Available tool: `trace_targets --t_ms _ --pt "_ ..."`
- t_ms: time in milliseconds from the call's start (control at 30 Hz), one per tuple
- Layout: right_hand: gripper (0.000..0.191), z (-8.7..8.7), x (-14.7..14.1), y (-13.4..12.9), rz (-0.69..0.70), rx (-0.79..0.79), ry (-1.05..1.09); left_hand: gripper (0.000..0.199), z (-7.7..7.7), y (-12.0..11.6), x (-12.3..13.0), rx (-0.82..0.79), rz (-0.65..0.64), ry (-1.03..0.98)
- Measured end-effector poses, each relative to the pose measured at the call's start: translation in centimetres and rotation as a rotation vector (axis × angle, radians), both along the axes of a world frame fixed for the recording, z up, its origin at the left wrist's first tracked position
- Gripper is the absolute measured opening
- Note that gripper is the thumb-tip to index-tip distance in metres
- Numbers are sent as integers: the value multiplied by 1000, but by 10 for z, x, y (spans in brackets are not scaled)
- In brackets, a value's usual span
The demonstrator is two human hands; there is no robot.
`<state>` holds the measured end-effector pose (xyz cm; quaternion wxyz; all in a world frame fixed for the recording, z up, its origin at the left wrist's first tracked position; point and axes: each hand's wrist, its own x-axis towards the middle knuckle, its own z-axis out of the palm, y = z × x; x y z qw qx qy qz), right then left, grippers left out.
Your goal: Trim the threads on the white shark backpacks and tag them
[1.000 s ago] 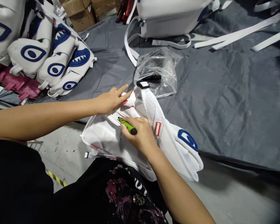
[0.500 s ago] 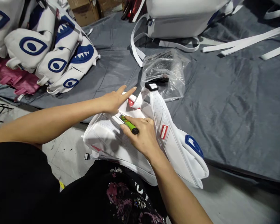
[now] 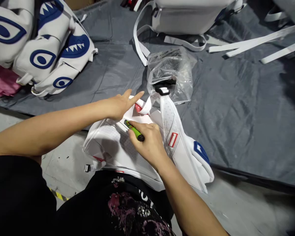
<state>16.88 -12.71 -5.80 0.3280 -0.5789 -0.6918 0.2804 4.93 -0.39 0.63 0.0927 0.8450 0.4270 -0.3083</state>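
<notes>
A white backpack (image 3: 147, 170) lies across my lap and against the table edge, its padded strap with a red label (image 3: 173, 139) on the right. My left hand (image 3: 119, 105) rests flat on its upper part, fingers stretched and spread. In my right hand (image 3: 149, 139) is a short, thick green tool (image 3: 135, 131) with dark ends, its exact kind unclear. The fingers wrap round it, and its far tip is at the white fabric just below my left hand. Whether the tip touches cannot be made out. A black strap buckle (image 3: 162, 90) stands above my right hand.
A crumpled clear plastic bag (image 3: 172, 73) lies behind the buckle on the grey-covered table (image 3: 238, 124). White backpacks with blue eyes (image 3: 41, 60) are piled at the left, over pink material (image 3: 3, 82). Another white bag (image 3: 186, 19) and loose white straps (image 3: 250, 44) are at the back.
The view has shifted, so the piled backpacks and the table sit further left and higher. Both hands keep nearly the same place on the backpack; the green tool has moved very slightly.
</notes>
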Motion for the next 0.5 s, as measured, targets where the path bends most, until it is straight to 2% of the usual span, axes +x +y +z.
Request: trace_targets --t_ms 100,233,367,500 --pt "29 1 -1 -1 1 -14 21 122 -2 2 1 -9 7 2" --pt "23 0 1 -3 -95 -41 -39 123 -5 5 1 -3 -6 -3" --pt "19 -4 2 -4 -50 -10 77 120 -8 7 -2 -1 -25 -11" --pt "21 -9 0 -2 -67 32 133 121 -11 8 -5 7 -43 -32"
